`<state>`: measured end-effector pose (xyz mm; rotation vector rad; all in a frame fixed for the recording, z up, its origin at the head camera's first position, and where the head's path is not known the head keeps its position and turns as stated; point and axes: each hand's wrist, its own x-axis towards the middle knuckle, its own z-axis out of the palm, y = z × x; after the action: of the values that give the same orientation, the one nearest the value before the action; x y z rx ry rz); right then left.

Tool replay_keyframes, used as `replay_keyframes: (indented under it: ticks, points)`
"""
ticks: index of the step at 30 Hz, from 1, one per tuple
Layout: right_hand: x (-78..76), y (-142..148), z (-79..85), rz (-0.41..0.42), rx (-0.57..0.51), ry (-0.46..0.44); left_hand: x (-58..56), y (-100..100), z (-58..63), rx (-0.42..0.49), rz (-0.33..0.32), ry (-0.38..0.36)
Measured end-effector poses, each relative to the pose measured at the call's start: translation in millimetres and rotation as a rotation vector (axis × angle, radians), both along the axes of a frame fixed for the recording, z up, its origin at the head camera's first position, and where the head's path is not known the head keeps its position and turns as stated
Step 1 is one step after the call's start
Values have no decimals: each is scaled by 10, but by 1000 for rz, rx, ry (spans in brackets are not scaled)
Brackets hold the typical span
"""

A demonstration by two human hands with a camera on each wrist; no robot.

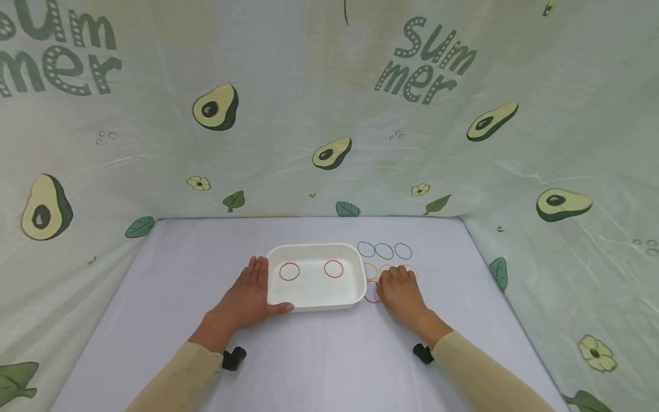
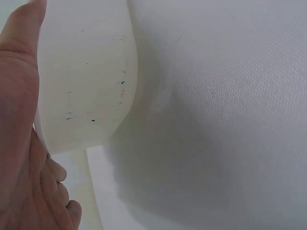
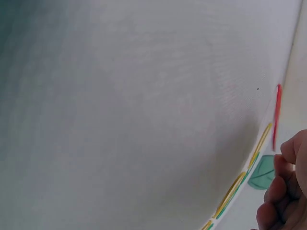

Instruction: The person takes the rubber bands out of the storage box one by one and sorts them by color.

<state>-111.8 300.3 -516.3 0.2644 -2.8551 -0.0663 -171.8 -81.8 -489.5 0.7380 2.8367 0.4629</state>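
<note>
In the head view a white tray (image 1: pixel 314 292) holds two red rubber bands, a left one (image 1: pixel 289 280) and a right one (image 1: pixel 333 277), lying apart. My left hand (image 1: pixel 249 294) lies along the tray's left side with straight fingers, its thumb against the front wall. To the tray's right, my right hand (image 1: pixel 404 294) reaches down with curled fingers over the right part of another red rubber band (image 1: pixel 372 301). In the right wrist view, thumb and fingertips come close to that band's end; whether they pinch it is unclear. Yellow bands (image 1: pixel 370 264) lie beside and partly behind this hand.
Three teal bands (image 1: pixel 383 259) lie in a row behind the yellow ones. A white cloth covers the table (image 1: pixel 329 355). Behind and beside it hangs a printed curtain (image 1: pixel 278 171) with avocados and leaves. Both wrists carry small black camera mounts (image 1: pixel 234 359).
</note>
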Motion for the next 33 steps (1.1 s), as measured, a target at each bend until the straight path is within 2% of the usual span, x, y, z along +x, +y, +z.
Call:
replay_keyframes:
  ticks: [5, 9, 18, 26, 33]
  points:
    - [4, 24, 8, -16, -14, 37, 26, -8, -6, -2, 1, -6]
    - [-17, 42, 89, -12, -37, 67, 34, -6, -17, 1, 0, -14]
    - [-273, -64, 315, 25, -90, 126, -8, 13, -40, 8, -9, -16]
    - [-543, -439, 487, 125, -76, 123, 2, -5, -26, 6, 4, -27]
    - [-710, -925, 505, 253, 3, 83, -1, -34, -39, -9, 8, -28]
